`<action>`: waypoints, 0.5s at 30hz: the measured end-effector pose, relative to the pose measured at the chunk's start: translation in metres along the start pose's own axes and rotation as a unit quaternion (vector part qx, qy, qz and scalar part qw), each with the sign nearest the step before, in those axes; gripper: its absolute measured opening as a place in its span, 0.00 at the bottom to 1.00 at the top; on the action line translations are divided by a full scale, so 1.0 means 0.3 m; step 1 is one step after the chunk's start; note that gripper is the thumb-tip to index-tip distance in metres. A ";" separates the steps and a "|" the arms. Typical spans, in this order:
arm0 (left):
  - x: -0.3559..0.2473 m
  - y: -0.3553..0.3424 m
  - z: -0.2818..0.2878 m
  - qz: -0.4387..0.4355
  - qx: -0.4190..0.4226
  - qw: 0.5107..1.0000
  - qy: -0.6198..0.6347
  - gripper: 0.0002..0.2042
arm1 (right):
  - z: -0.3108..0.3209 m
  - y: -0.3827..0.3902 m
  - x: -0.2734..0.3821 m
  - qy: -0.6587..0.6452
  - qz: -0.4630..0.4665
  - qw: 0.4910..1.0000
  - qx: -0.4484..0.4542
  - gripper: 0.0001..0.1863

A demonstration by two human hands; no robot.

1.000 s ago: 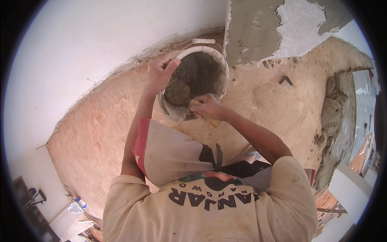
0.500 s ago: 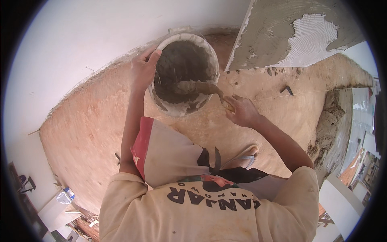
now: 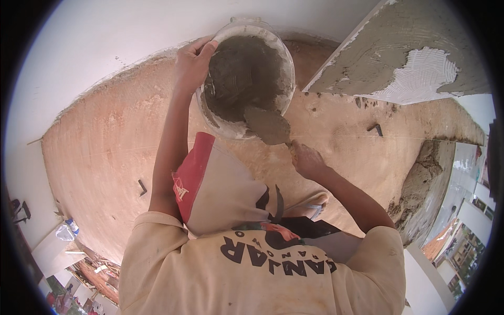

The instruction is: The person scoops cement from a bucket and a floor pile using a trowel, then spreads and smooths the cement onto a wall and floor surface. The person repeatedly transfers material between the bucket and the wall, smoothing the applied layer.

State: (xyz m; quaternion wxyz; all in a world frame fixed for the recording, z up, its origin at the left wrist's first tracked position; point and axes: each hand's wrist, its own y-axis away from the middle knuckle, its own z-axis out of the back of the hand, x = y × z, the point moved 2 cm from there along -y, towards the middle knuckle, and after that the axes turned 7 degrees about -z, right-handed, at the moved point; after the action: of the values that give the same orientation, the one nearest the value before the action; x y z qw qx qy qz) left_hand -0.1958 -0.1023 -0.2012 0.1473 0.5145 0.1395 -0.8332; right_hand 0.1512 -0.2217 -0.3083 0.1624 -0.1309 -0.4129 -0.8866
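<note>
Grey wet mortar (image 3: 241,73) fills much of a round, pale bucket (image 3: 290,79) in front of me. On the bucket's left rim, my left hand (image 3: 192,65) is closed, its thumb along the edge. My right hand (image 3: 308,160) is wrapped round the handle of a trowel (image 3: 268,126) just outside the near right side. The trowel's blade is coated grey and lies across the near right rim, its tip over the bucket. Most of the handle is hidden in my fist.
A large tile-like panel (image 3: 367,47), spread with grey mortar around a pale ridged patch, stands at the far right. Dark L-shaped pieces (image 3: 376,129) lie on the reddish floor. A thin string crosses the floor. Rough mortar (image 3: 420,178) lies along the right; a white wall (image 3: 105,47) rises at the left.
The trowel blade has moved from inside the bucket to its near right rim, showing its broad mortar-coated face. My right hand has shifted down. The left hand stays on the rim.
</note>
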 end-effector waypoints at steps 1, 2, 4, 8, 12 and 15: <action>0.005 -0.004 0.016 0.001 -0.015 1.000 0.003 0.18 | 0.017 0.012 -0.025 0.010 0.003 1.000 -0.009 0.26; 0.019 -0.009 0.033 0.002 -0.027 1.000 0.003 0.18 | 0.038 0.022 -0.047 0.021 0.005 1.000 -0.019 0.26; 0.065 -0.011 0.067 0.006 -0.054 0.999 0.005 0.17 | 0.091 0.043 -0.068 0.051 0.003 0.998 -0.031 0.22; 0.132 -0.001 0.099 0.003 -0.068 0.996 0.057 0.16 | 0.178 0.110 -0.174 0.096 0.021 0.993 -0.065 0.18; 0.069 0.025 0.094 0.011 -0.048 0.998 0.036 0.17 | 0.333 0.191 -0.158 0.124 0.031 0.985 -0.117 0.18; 0.047 0.051 0.024 -0.037 -0.035 0.998 0.039 0.19 | 0.397 0.138 -0.097 0.123 0.081 0.971 -0.186 0.20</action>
State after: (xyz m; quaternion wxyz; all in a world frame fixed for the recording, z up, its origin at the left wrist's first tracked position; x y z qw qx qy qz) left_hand -0.2016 -0.1206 -0.2121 0.1291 0.5355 0.1928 -0.8120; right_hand 0.2059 -0.1493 -0.2159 0.2561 -0.0823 -0.2054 -0.9410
